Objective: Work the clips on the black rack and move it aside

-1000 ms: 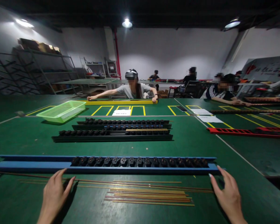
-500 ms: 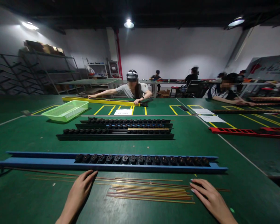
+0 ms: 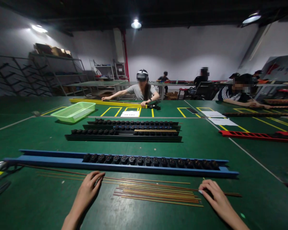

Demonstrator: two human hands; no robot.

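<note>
Thin brass- and copper-coloured rods lie in a loose bundle on the green table, running left to right between my hands. One longer copper-coloured rod reaches past both hands. My left hand has its fingertips closed on this rod at the bundle's left. Over the rod's right part, my right hand is bent with its fingers drawn together on it. Just beyond lies a blue channel, holding a row of black sockets with its left part bare.
Farther off are dark channels with black sockets, a green basket, a red rail and paper sheets. Across the table a person handles a yellow channel. Cables lie at left.
The view has shifted slightly, so the scene sits farther right. My right hand's fingers have drawn in from spread to bent around the rod. My left hand's fingers have closed a little.
</note>
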